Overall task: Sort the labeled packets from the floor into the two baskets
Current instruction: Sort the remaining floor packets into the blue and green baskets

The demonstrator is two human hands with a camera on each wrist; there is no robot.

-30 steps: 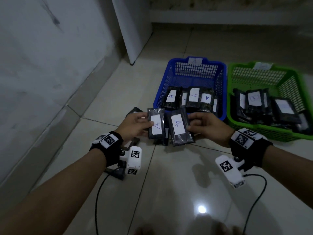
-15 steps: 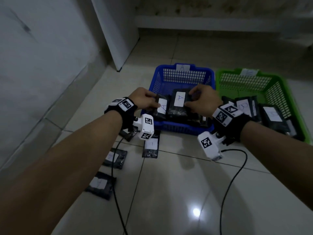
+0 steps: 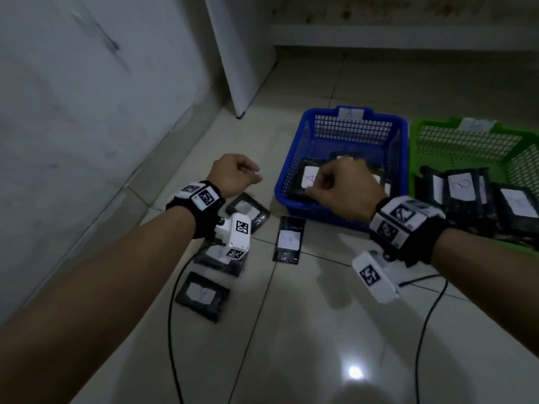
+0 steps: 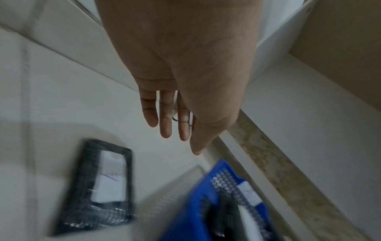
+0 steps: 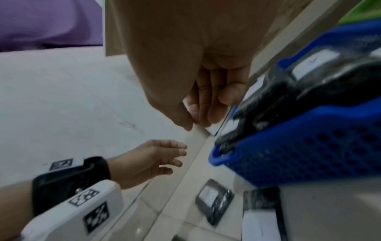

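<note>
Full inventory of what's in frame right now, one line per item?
blue basket: 1, blue, on the floor ahead, holds black packets, one label reads A
green basket: 1, green, right of the blue one, holds black packets
floor packets: 4 visible, black with white labels, on tiles left of the blue basket
cables: 2, black, trailing from the wrist cameras
left hand: empty, above the floor packets
right hand: fingers curled, empty, over the blue basket

Glossy pale floor tiles (image 3: 320, 330) meet grey wall (image 3: 87, 112).
</note>
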